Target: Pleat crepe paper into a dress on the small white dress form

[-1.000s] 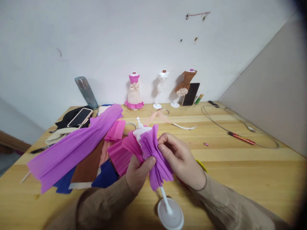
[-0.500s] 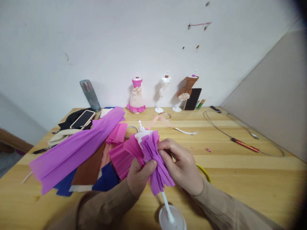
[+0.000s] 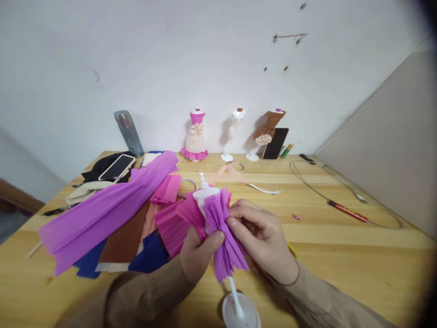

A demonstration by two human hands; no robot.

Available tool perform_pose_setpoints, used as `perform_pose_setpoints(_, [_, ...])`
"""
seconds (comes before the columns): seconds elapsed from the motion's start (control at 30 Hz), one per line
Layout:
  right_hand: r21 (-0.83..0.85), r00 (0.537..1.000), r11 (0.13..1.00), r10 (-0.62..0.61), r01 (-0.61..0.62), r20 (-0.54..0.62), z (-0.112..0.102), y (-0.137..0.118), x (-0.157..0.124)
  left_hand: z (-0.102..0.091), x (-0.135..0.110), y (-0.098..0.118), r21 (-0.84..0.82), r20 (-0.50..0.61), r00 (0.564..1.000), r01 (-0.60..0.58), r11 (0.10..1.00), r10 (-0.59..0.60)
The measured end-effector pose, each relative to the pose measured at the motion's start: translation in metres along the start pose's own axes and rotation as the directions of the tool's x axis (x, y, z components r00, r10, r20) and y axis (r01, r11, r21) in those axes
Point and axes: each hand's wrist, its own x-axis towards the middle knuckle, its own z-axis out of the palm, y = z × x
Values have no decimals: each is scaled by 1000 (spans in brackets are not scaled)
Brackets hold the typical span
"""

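Nearest the camera, below both hands, a white round base (image 3: 241,314) stands on the wooden table (image 3: 358,264), and its thin stem rises into the paper above. The left hand (image 3: 197,253) is closed on the purple pleated paper (image 3: 227,248), with the thumb pressed against the front of the gathered folds. The right hand (image 3: 265,237) meets it from the other side, its fingertips (image 3: 232,224) pinched onto the same folds just beside the left thumb. Below the fingers the paper fans out like a skirt.

Just above the fingers the white dress form (image 3: 204,196) pokes out. Pink pleated paper (image 3: 175,223) touches it on the left-hand side. Beyond the left hand lie a blue sheet (image 3: 150,256), a brown sheet (image 3: 124,239) and a long purple sheet (image 3: 109,209).

Well apart from the right fingers, a wire loop (image 3: 341,197) lies with a red tool (image 3: 348,211). Farthest off, by the wall, stand 3 small dressed forms (image 3: 195,136), a grey bottle (image 3: 129,133) and a phone (image 3: 117,167) on dark cloth.
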Motion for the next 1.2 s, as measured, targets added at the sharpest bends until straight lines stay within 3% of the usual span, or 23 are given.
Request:
perform_pose_setpoints(0.23, [14,995,995,97,-96,-15,0,5,-3,1,1,6,23,-43,999,25,999,-24])
perform_pose_setpoints(0.33, [-47,998,999,19,-16,56,-2,1,-1,1,3,9,55,-30,999,18,998,-17])
perform_pose_setpoints(0.43, [-97,996,992,-78,81,33,-1,0,1,1,3,8,68,-22,999,26,997,-24])
perform_pose_setpoints(0.67, [-38,999,999,30,-31,-37,3,2,-2,2,0,-1,21,-35,998,49,999,-48])
perform_pose_setpoints(0.9, [-12,1000,1000,-9,9,16,0,-2,-1,3,0,5,37,-84,995,47,998,-44])
perform_pose_setpoints(0.97, [36,998,998,53,-52,-24,0,0,-2,3,0,5,17,-76,996,54,998,-52])
perform_pose_setpoints(1.07, [226,963,943,264,-246,-56,0,5,-3,5,0,5,-14,-16,998,66,998,-66])
perform_pose_setpoints(1.2, [474,893,773,446,-421,66,-3,6,1,5,1,5,3,-21,998,60,998,-60])
